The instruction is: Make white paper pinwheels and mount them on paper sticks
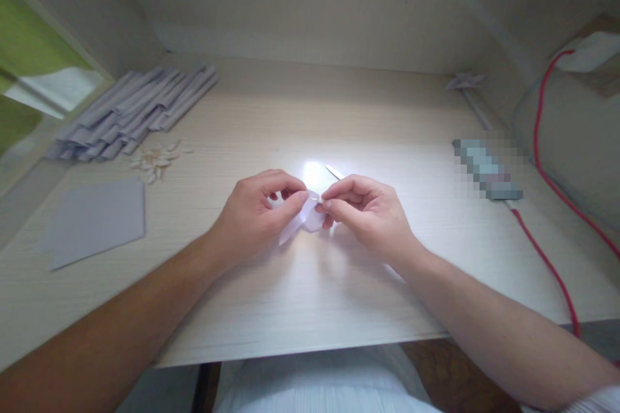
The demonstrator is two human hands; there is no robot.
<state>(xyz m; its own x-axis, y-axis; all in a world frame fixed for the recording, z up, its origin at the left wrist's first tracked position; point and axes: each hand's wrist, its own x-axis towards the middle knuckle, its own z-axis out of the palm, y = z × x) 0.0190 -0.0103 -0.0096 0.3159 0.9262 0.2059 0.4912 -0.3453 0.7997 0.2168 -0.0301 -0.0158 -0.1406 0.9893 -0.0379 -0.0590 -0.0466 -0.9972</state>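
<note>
My left hand (259,206) and my right hand (365,210) meet over the middle of the pale wooden desk (339,297). Between their fingertips they pinch a small folded piece of pale lilac paper (303,222). A thin pointed end (334,171) sticks out just behind my right hand's knuckles; I cannot tell if it is part of the same paper. A bright glare spot sits on the desk right behind the hands.
A pile of folded grey-lilac paper strips (138,113) lies at the back left, small pale scraps (155,160) beside it. A flat grey sheet (99,219) rests at the left. A red cable (547,258) and a blurred object (487,171) lie at the right.
</note>
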